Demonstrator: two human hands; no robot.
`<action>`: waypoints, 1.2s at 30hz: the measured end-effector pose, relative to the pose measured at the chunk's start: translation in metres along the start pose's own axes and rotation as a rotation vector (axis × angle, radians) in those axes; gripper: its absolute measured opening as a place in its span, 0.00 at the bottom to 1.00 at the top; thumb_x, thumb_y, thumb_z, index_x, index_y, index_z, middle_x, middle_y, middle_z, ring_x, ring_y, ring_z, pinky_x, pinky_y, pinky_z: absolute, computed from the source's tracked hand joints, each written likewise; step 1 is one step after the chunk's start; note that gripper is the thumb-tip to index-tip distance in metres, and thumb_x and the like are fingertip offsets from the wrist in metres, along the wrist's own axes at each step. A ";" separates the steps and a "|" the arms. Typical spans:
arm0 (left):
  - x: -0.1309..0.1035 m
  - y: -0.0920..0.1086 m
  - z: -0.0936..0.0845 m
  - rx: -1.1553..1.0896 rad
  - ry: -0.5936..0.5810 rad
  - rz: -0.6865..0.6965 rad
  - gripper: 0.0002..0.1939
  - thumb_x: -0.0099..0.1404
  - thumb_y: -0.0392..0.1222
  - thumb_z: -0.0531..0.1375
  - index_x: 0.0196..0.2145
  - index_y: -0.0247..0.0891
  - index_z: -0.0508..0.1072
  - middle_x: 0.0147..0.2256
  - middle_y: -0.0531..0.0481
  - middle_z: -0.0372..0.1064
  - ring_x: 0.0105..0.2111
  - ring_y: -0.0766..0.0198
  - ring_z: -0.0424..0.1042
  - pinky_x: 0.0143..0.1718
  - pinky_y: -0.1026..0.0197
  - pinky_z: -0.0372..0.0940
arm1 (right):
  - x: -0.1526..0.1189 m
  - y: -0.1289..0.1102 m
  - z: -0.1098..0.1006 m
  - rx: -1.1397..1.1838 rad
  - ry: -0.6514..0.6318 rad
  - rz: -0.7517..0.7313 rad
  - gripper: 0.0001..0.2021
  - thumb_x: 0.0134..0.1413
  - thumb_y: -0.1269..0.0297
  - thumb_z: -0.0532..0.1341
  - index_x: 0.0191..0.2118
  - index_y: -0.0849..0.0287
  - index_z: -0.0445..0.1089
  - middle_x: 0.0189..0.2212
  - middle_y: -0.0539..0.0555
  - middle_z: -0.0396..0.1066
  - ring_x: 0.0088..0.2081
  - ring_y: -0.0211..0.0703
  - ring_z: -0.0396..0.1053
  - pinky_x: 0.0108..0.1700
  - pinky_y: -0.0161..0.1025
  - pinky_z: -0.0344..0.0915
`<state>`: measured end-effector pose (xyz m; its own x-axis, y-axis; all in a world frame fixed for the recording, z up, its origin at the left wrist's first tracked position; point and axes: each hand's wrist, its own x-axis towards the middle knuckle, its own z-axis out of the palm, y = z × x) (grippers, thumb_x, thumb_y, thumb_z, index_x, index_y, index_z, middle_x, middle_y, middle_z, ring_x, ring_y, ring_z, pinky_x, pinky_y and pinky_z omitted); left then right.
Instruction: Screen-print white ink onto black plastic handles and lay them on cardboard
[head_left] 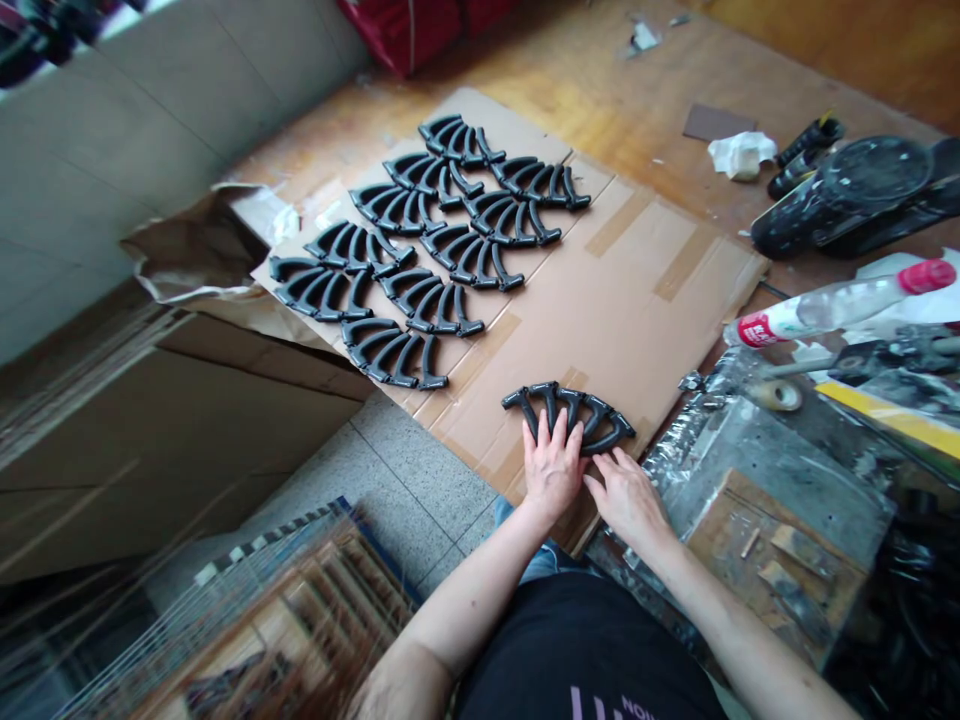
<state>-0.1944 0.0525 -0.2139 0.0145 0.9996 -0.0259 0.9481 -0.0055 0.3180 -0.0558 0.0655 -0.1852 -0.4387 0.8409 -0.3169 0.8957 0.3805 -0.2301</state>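
A fan of several black, curved tube-like pieces (574,405) lies on the near part of a flat cardboard sheet (592,300). My left hand (553,465) rests on the inner ends of these pieces, palm down, with its fingers spread. Close beside it, my right hand (630,498) is at the lower right edge of the same fan. Its fingers are stretched out, the fingertips at the nearest piece, and the thumb points toward the left hand. Farther out on the cardboard, several similar black fans (397,350) lie in slanting rows.
On the right are a plastic bottle (840,303) with a red cap, a dark cylindrical object (870,190), crumpled white paper (742,155) and a cluttered work surface (795,480). An opened paper sack (202,250) stands left. A wire-sided crate (300,620) is at lower left.
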 end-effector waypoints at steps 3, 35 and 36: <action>0.000 -0.002 0.000 0.002 -0.006 0.014 0.27 0.65 0.51 0.57 0.60 0.44 0.66 0.65 0.44 0.57 0.65 0.40 0.52 0.61 0.32 0.52 | 0.002 -0.002 -0.004 -0.016 -0.019 0.001 0.19 0.62 0.64 0.55 0.52 0.73 0.72 0.49 0.68 0.72 0.54 0.58 0.66 0.59 0.48 0.61; 0.214 -0.019 -0.049 0.003 0.121 0.406 0.22 0.60 0.50 0.63 0.53 0.48 0.73 0.60 0.48 0.64 0.62 0.48 0.57 0.61 0.43 0.56 | 0.061 -0.018 -0.018 -0.106 -0.184 0.275 0.55 0.36 0.62 0.75 0.70 0.48 0.45 0.70 0.65 0.37 0.67 0.78 0.36 0.58 0.71 0.51; 0.238 -0.015 -0.050 0.004 0.117 0.441 0.22 0.60 0.50 0.63 0.52 0.48 0.73 0.60 0.48 0.64 0.62 0.49 0.57 0.61 0.44 0.56 | 0.065 -0.019 -0.017 -0.109 -0.205 0.293 0.58 0.34 0.63 0.76 0.70 0.47 0.45 0.70 0.65 0.36 0.67 0.79 0.35 0.58 0.73 0.51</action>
<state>-0.2208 0.2918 -0.1774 0.3812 0.8984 0.2180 0.8608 -0.4309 0.2708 -0.1002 0.1195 -0.1856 -0.1583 0.8301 -0.5347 0.9831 0.1832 -0.0066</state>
